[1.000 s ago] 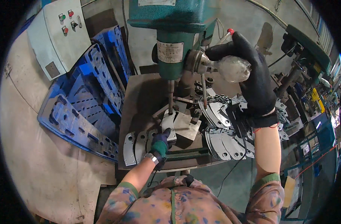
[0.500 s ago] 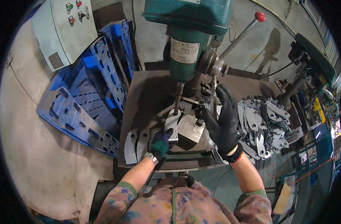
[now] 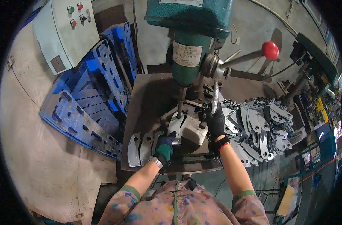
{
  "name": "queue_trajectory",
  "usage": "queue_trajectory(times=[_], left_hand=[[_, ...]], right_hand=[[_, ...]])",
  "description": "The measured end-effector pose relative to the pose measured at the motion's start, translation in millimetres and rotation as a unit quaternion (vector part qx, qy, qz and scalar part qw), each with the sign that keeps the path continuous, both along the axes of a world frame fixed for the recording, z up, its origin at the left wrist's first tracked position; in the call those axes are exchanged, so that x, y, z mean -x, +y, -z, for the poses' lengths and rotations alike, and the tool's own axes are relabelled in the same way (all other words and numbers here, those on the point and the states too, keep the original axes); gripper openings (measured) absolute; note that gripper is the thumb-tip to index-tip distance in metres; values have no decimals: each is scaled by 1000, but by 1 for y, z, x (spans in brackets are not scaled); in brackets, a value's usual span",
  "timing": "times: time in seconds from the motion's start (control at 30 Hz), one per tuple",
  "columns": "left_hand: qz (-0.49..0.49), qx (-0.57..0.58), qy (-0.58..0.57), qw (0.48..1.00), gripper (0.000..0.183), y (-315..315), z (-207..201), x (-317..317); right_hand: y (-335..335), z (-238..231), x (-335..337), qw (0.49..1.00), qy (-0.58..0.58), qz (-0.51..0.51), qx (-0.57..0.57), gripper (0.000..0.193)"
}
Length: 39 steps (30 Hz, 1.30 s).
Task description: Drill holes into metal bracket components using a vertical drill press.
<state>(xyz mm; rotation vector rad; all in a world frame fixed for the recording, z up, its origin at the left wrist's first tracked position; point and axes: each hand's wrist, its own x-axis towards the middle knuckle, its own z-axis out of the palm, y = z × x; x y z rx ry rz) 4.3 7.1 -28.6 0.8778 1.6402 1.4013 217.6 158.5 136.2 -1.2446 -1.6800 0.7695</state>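
Observation:
A green drill press [image 3: 188,56] stands before me, its spindle and bit [image 3: 181,101] pointing down at a curved grey metal plate [image 3: 174,127]. My left hand [image 3: 165,145], in a dark glove with a green cuff, grips the near end of that plate. The bit's tip meets the plate's far end; whether it is cutting cannot be made out. Right beside the plate lies a steel block [image 3: 194,130]. My right hand [image 3: 216,122], in a black glove, is closed around the lower end of the drill press lever [image 3: 215,98].
Several finished-looking curved plates [image 3: 134,150] lie at the table's left. A heap of similar plates [image 3: 258,125] covers its right side. Blue plastic pallets [image 3: 85,108] lean at the left under a control box [image 3: 68,35]. A red-knobbed lever [image 3: 270,50] sticks out at upper right.
My right hand has gone from open fingers beside the lever to a grip on it. The red-knobbed lever has swung down and nearer. My left hand stays at the plate.

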Motion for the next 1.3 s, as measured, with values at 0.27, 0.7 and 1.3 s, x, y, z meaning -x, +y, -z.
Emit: queue_trajectory(times=[0.27, 0.7, 1.3], left_hand=[[48, 68, -22, 996, 41, 6, -38, -15], [-31, 140, -163, 976, 42, 10, -35, -2], [-51, 78, -186, 978, 40, 0, -76, -17]], right_hand=[[55, 42, -16, 983, -70, 111, -129, 30], [93, 52, -2, 966, -111, 89, -218, 19], [142, 42, -15, 985, -41, 11, -167, 36]])
